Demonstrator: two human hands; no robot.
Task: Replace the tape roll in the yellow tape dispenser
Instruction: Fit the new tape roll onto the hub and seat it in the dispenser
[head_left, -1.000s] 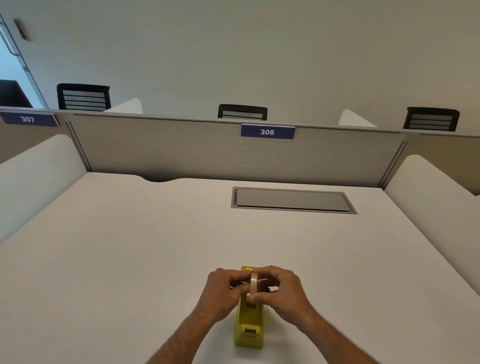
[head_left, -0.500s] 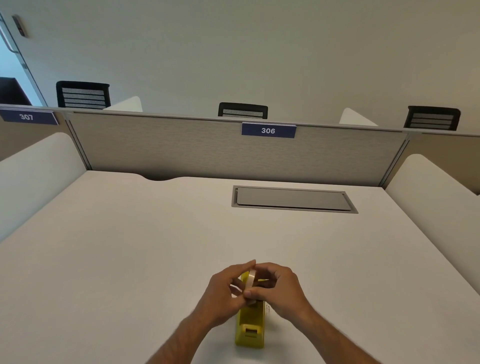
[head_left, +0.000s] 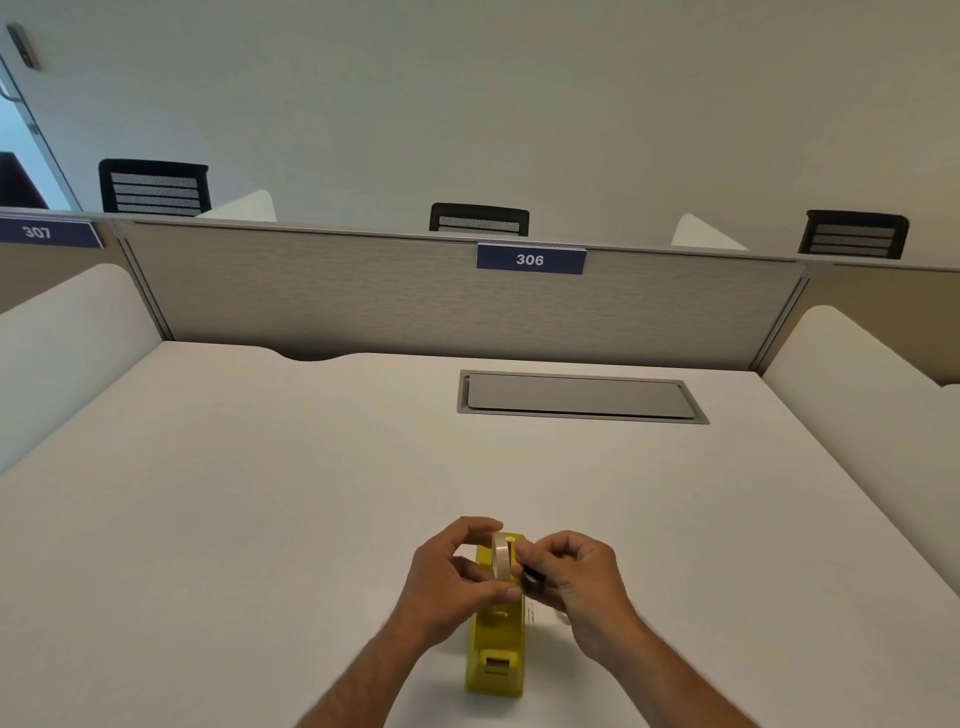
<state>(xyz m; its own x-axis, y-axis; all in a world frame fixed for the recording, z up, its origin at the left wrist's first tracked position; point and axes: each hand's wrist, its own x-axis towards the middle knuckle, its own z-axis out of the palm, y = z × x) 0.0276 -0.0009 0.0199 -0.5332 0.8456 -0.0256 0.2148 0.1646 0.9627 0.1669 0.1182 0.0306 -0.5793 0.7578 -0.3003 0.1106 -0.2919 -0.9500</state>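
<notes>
The yellow tape dispenser (head_left: 495, 652) stands on the white desk (head_left: 260, 519) near its front edge, cutter end toward me. Just above its far end, my left hand (head_left: 452, 582) pinches a pale tape roll (head_left: 500, 558) on edge between thumb and fingers. My right hand (head_left: 576, 577) is close on the roll's right side and grips a small black spindle piece (head_left: 534, 578) that sits against the roll's centre. Whether the piece is still inside the roll's core is hidden by the fingers.
A grey recessed cable hatch (head_left: 581, 397) lies flush in the desk farther back. A fabric partition (head_left: 415, 301) labelled 306 closes the far edge, and white side dividers (head_left: 67, 338) flank the desk. Black chair backs (head_left: 154, 187) show beyond the partition.
Both hands have lifted the tape roll up out of the dispenser. The hands have since drawn slightly apart, and the black spindle piece now shows in my right hand.
</notes>
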